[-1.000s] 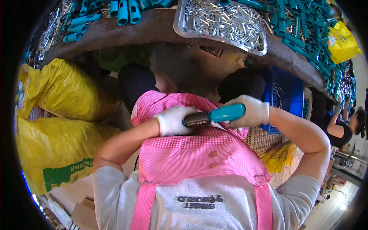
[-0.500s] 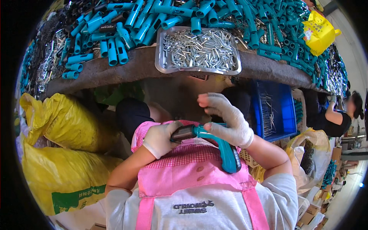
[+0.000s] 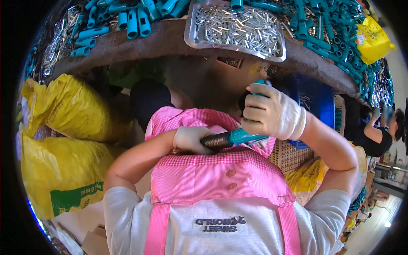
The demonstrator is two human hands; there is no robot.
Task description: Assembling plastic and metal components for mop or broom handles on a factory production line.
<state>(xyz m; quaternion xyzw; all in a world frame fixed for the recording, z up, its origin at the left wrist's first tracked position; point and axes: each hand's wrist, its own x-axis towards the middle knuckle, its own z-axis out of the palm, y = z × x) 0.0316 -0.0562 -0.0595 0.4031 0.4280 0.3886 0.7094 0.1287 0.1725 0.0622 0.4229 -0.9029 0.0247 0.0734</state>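
Observation:
A teal-and-black tool with a curved handle (image 3: 244,137) lies across in front of the pink apron (image 3: 191,178). Closed round its black end is my left hand (image 3: 192,139). My right hand (image 3: 276,111) wraps the teal part, its fingers folded over the handle, whose teal tip shows above the knuckles. Much of the handle is hidden by that hand. Both hands wear pale gloves. Beyond them, a metal tray (image 3: 238,52) full of small silver pins rests at the bench edge, among heaped teal slotted tubes (image 3: 144,23).
The bench's dark padded edge (image 3: 157,41) curves across the far side. Two bulging yellow sacks (image 3: 78,112) stand at the left. At the right are a blue crate (image 3: 325,104), a beige basket (image 3: 289,155) and another person (image 3: 376,129). A yellow bag (image 3: 374,40) lies on the bench.
My right hand has closed round the tool's handle, which has swung from pointing toward me to pointing away. The left hand keeps its hold. The view has shifted, with the bench higher in it.

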